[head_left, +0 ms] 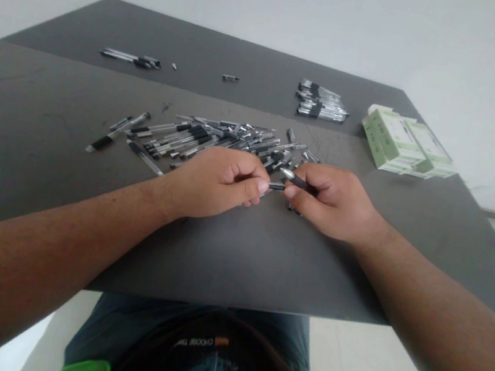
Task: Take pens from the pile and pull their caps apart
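Just in front of the pile, my left hand (231, 184) and my right hand (332, 202) are close together, both closed. A pen (298, 181) with a silver tip and black grip sticks out of my right hand, pointing left. Spanning the small gap between my thumbs is a short dark pen piece (277, 186); my left fingers pinch one end and my right thumb is at the other. Its exact kind is partly hidden. Behind the hands spreads a heap of loose pen parts (198, 139), with clear barrels and black grips.
Pens (131, 58) lie together at the far left, near a small tip piece (175, 66) and a pen cap (230, 78). A stack of pens (321, 102) lies at the back right beside green-and-white boxes (398, 140). The grey table (236, 259) ends close to my lap.
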Action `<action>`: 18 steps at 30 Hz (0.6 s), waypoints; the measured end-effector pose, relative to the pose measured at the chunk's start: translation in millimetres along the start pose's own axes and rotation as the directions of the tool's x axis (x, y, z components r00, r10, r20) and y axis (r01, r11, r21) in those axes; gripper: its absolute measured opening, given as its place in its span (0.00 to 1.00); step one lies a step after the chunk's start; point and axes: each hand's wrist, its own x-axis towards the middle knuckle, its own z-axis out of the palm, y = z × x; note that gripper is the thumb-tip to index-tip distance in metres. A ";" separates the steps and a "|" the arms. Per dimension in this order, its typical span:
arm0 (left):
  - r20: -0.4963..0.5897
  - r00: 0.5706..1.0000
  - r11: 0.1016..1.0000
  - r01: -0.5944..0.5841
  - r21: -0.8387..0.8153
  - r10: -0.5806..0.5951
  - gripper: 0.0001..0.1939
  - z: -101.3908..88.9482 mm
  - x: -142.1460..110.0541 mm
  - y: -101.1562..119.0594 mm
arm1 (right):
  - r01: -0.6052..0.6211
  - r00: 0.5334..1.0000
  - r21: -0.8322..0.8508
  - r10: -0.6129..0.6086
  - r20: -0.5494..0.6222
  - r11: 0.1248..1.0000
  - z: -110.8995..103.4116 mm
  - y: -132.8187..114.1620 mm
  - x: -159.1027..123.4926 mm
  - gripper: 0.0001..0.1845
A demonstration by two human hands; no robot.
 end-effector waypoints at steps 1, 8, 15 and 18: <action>-0.007 1.000 0.999 -0.010 0.031 0.010 0.13 -0.5 0.1 -0.3 | 0.007 1.000 -0.008 -0.007 0.002 1.000 0.0 -0.3 0.1 0.12; -0.047 0.999 0.981 -0.013 0.196 0.022 0.11 -0.2 -0.2 2.0 | 0.073 0.997 -0.102 -0.074 -0.010 0.992 -1.5 1.7 0.6 0.05; -0.045 0.997 0.937 -0.042 0.346 0.061 0.12 4.6 -1.6 -1.2 | 0.153 0.988 -0.170 -0.147 0.048 0.973 4.5 0.1 -2.6 0.06; -0.001 0.988 0.909 -0.140 0.392 0.153 0.13 5.1 -1.7 -6.0 | 0.167 0.985 -0.173 -0.156 0.077 0.971 7.4 -1.8 -3.8 0.08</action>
